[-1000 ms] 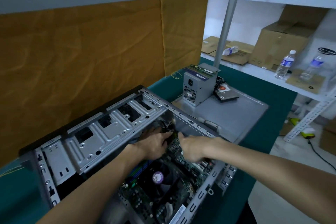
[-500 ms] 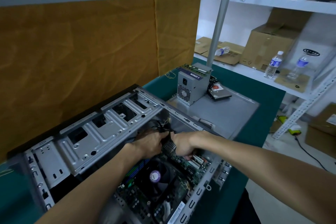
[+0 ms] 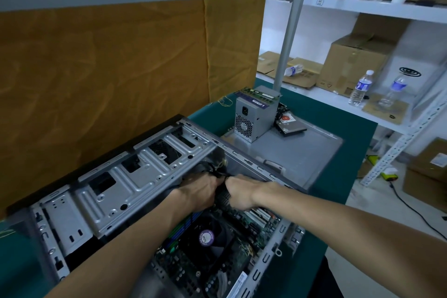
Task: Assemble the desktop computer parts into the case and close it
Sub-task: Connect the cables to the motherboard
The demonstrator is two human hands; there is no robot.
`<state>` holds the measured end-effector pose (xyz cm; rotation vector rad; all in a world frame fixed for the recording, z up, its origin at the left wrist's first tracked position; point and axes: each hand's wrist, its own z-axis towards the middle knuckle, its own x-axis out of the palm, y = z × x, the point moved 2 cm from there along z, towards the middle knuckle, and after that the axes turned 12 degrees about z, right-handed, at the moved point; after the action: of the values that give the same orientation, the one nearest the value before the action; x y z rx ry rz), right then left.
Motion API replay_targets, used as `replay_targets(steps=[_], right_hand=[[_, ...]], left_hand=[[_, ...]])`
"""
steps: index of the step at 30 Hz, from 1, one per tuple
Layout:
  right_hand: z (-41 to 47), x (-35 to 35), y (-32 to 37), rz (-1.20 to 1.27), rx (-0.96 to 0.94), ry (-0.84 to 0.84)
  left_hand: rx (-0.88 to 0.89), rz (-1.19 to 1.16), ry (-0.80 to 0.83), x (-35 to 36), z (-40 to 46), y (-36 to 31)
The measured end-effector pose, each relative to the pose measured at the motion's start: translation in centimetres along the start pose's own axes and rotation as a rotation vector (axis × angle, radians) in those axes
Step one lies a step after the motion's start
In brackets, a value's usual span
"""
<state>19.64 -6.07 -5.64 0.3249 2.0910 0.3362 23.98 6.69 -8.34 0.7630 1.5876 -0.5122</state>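
Both hands inside case (image 3: 145, 184): left hand (image 3: 202, 192) and right hand (image 3: 242, 192), fingers clamped on black cable bundle (image 3: 223, 197) above motherboard (image 3: 217, 256).

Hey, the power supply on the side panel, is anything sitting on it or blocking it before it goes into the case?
Yes. A green memory stick lies across the top of the power supply, and a hard drive sits close beside it on the side panel. Both the left hand and right hand occupy the case, gripping black cables.
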Motion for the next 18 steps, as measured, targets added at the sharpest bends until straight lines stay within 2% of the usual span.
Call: replay_targets(steps=[8, 12, 15, 18], right_hand=[[0.3, 0.1, -0.1, 0.08, 0.106, 0.141], [-0.1, 0.2, -0.4, 0.055, 0.131, 0.178], [-0.5, 0.6, -0.3, -0.06, 0.088, 0.117], [-0.8, 0.8, -0.1, -0.145, -0.049, 0.021]], left_hand=[[0.08, 0.015, -0.098, 0.8, 0.0, 0.6], [0.063, -0.015, -0.109, 1.2, 0.1, 0.7], [0.041, -0.008, -0.101, 1.8, 0.2, 0.7], [0.02, 0.096, -0.132, 2.4, -0.4, 0.7]])
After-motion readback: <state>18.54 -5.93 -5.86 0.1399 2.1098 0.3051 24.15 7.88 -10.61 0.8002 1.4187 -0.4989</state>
